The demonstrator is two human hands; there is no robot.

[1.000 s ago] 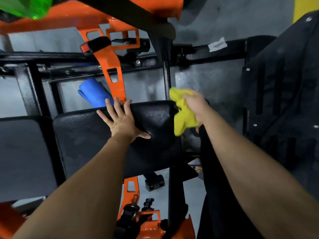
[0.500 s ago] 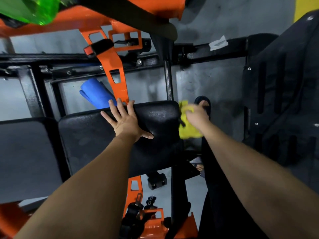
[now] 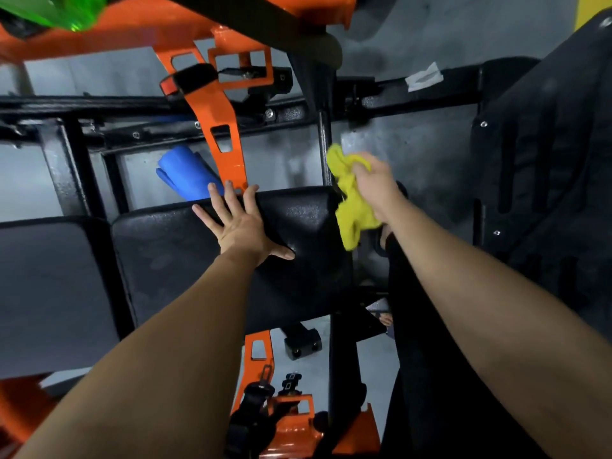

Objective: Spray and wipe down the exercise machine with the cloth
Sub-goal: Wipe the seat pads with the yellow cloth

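From the head camera I see my left hand [image 3: 243, 226] lying flat on the black seat pad [image 3: 308, 270] of the exercise machine [image 3: 99, 104], close to the pad's far edge. Its fingers are straight and spread, with the tips reaching that edge. The thumb sticks out to the right and presses a small dent into the padding.

My right hand [image 3: 374, 187] is just off the pad's far right corner, its fingers curled tight round the yellow cloth [image 3: 352, 213]. The cloth is bunched up. One end pokes out past the knuckles beside a thin black upright post [image 3: 324, 144], and the other hangs down along the pad's right edge. The cloth is blurred, so I cannot tell whether it touches the pad.

Past the pad's far edge, an orange bracket [image 3: 220, 127] comes down from the orange beam to a point just beyond my left fingertips. A blue roll [image 3: 187, 175] lies just left of the bracket, on the grey floor. A green see-through bottle [image 3: 66, 11] shows at the top left, against the orange beam. A second black pad [image 3: 49, 286] sits just beside the first pad's left edge. A slotted black panel [image 3: 546, 177] stands well to the right, and a strip of white tape [image 3: 424, 76] is stuck on the black crossbar above my right hand
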